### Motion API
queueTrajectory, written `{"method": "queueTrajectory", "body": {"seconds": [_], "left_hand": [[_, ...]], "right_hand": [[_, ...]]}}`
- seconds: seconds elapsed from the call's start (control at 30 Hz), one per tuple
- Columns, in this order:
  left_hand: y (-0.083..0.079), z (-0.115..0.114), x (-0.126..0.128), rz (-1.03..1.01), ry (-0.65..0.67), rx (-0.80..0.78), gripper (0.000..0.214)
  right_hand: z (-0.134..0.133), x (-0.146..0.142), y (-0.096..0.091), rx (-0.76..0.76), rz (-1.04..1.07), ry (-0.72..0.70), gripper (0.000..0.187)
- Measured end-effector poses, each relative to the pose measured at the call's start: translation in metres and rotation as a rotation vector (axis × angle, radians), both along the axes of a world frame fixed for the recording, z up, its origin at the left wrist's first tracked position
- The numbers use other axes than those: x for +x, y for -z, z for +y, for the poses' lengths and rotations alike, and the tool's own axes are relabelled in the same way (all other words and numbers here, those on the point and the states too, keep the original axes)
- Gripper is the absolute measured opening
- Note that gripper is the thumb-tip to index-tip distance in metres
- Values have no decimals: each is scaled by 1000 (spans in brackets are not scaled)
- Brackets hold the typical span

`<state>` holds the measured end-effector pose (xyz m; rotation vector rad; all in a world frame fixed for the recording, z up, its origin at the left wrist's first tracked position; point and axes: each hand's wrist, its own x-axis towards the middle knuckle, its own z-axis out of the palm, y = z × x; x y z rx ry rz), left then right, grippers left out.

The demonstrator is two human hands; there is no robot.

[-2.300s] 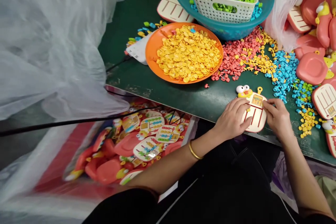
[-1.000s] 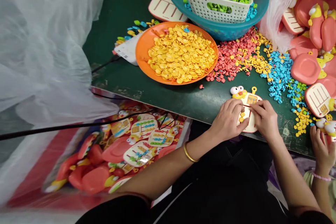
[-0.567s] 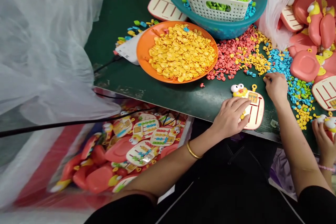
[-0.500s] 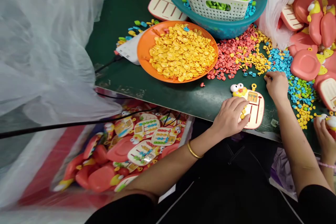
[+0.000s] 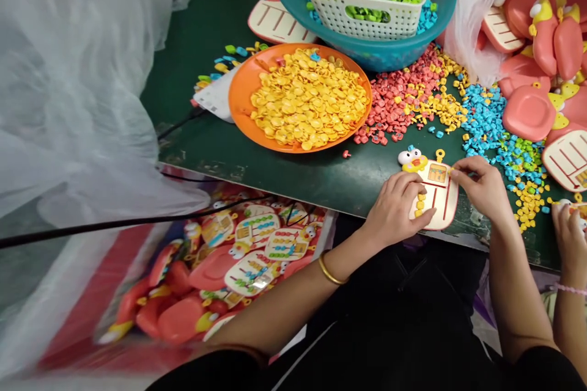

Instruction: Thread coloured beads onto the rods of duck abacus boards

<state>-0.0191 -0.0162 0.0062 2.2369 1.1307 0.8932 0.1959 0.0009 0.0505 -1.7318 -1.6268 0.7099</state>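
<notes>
A cream toy board with red rim, slotted tracks and a yellow duck-like head with bulging eyes lies flat at the table's front edge. My left hand grips its left side, fingers curled over the front next to several yellow beads sitting in the leftmost track. At the board's upper right edge, my right hand is closed in a pinch; what looks like a small yellow bead shows at its fingertips. The underside of the board is hidden.
Loose red beads, yellow and blue beads heap beyond the board. An orange plate of yellow pieces stands left, a teal basin with a white basket behind. Finished-looking toys fill a bag below. A co-worker's hand is at right.
My right hand has come from the bead heaps back to the board's upper right edge. My left hand keeps its hold, its fingers shifted so more yellow beads show.
</notes>
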Motion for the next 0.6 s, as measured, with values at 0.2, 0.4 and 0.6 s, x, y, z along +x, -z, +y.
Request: {"method": "queueTrajectory", "body": {"seconds": [0.2, 0.4, 0.6], "left_hand": [[-2, 0, -1, 6, 8, -31, 27], [-2, 1, -2, -7, 16, -32, 26], [1, 2, -1, 16, 10, -2, 25]], "right_hand": [[8, 1, 17, -51, 117, -10, 13], [-4, -7, 22, 112, -29, -20, 13], [-35, -33, 23, 191, -112, -143, 23]]}}
